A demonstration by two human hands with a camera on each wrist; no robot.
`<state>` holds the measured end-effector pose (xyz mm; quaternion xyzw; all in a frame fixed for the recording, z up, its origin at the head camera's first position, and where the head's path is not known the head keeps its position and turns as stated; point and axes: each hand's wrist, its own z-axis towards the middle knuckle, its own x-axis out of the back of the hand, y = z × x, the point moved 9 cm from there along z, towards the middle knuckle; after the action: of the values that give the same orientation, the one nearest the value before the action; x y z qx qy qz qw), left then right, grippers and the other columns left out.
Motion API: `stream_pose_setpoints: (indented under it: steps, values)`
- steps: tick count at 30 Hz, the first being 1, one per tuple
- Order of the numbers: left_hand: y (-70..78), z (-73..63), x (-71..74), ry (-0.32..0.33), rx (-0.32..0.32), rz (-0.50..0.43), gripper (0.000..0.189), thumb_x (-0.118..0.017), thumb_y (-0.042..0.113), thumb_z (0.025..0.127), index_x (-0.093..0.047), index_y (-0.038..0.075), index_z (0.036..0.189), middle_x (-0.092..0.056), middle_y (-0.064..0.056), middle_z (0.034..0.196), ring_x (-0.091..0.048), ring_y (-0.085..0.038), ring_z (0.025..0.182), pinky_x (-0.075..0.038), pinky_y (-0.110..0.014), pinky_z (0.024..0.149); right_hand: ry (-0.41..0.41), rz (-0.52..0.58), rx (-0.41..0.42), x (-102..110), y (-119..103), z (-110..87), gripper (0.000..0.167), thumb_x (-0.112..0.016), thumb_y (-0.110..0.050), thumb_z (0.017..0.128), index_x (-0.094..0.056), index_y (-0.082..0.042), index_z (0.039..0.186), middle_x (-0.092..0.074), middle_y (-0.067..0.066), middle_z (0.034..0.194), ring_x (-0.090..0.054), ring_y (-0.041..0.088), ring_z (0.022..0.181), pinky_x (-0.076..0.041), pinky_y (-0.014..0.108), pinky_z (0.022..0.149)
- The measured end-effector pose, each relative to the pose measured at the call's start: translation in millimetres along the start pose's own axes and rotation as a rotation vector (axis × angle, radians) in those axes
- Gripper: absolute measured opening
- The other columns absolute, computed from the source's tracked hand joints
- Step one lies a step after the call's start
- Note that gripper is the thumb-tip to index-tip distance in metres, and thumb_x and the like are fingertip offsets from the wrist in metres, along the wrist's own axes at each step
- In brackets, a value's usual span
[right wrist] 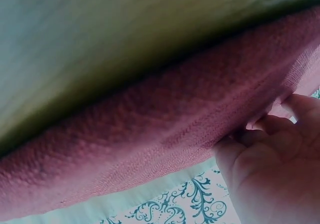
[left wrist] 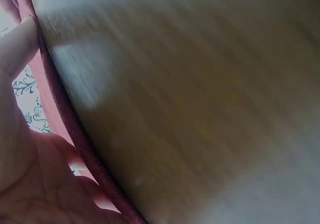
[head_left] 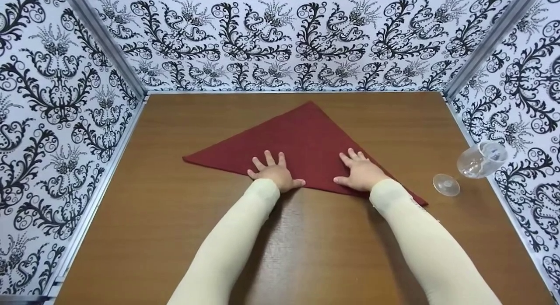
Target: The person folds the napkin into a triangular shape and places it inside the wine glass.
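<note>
A dark red cloth napkin [head_left: 306, 138], folded into a triangle, lies flat with one corner pointing to the back. My left hand [head_left: 273, 173] rests on its front folded edge, left of the middle, fingers spread and straight. Further right, my right hand [head_left: 362, 173] lies on the cloth near the same edge, its fingers spread too. In the left wrist view the napkin's edge [left wrist: 82, 144] curves past the thumb and fingers. The right wrist view shows the cloth [right wrist: 150, 119] with the fingertips of the right hand [right wrist: 275, 159] touching it.
A clear stemmed glass [head_left: 481, 159] stands at the right side of the brown wooden table [head_left: 175, 226], beyond the napkin's right corner. Patterned black-and-white walls [head_left: 271, 42] enclose the table at the back, left and right.
</note>
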<state>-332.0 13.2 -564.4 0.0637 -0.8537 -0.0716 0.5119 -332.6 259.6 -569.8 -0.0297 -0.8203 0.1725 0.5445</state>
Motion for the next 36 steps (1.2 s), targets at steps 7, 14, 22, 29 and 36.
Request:
stream_pose_setpoints:
  steps: [7, 14, 22, 29, 36]
  values:
    - [-1.8, 6.4, -0.7, -0.032, -0.016, -0.011, 0.121, -0.063, 0.083, 0.085, 0.001, 0.027, 0.171, 0.016, -0.015, 0.177, 0.012, -0.055, 0.160, -0.016, -0.076, 0.123, 0.018, -0.032, -0.003, 2.4, -3.2, 0.4, 0.093, -0.062, -0.057, 0.100, -0.023, -0.007, 0.168, -0.010, 0.026, 0.174, -0.011, 0.053, 0.160, -0.020, 0.063, 0.128]
    - [-5.1, 13.6, 0.0, -0.040, -0.024, 0.007, 0.123, -0.062, 0.085, 0.083, 0.003, 0.029, 0.171, 0.016, -0.015, 0.177, 0.013, -0.055, 0.159, -0.015, -0.075, 0.124, 0.016, -0.054, -0.017, 0.5, -4.4, 0.2, 0.094, -0.062, -0.059, 0.099, -0.024, -0.008, 0.168, -0.012, 0.025, 0.175, -0.014, 0.052, 0.160, -0.022, 0.061, 0.129]
    - [9.9, 10.1, 3.4, 0.000, -0.038, 0.055, 0.118, -0.066, 0.078, 0.087, -0.007, 0.021, 0.171, 0.004, -0.019, 0.178, 0.001, -0.051, 0.162, -0.016, -0.077, 0.123, 0.021, -0.048, -0.001, 10.4, -6.4, 3.2, 0.089, -0.065, -0.054, 0.099, -0.029, -0.007, 0.166, -0.014, 0.026, 0.174, -0.018, 0.049, 0.160, -0.025, 0.061, 0.127]
    - [25.3, -4.3, -0.7, -0.011, -0.032, 0.030, 0.114, -0.064, 0.077, 0.088, -0.009, 0.021, 0.171, 0.003, -0.018, 0.178, -0.001, -0.051, 0.162, -0.021, -0.073, 0.124, -0.009, -0.035, 0.012, 8.9, -3.7, 10.3, 0.094, -0.066, -0.057, 0.098, -0.024, -0.009, 0.168, -0.011, 0.026, 0.175, -0.012, 0.050, 0.161, -0.021, 0.062, 0.128]
    - [22.3, 5.7, -4.8, -0.060, -0.026, 0.042, 0.118, -0.064, 0.079, 0.087, -0.003, 0.024, 0.171, 0.011, -0.016, 0.178, 0.006, -0.050, 0.162, -0.017, -0.073, 0.125, -0.023, -0.048, 0.002, 6.3, -6.9, 8.2, 0.095, -0.064, -0.059, 0.099, -0.023, -0.008, 0.168, -0.010, 0.027, 0.174, -0.014, 0.052, 0.160, -0.022, 0.062, 0.128]
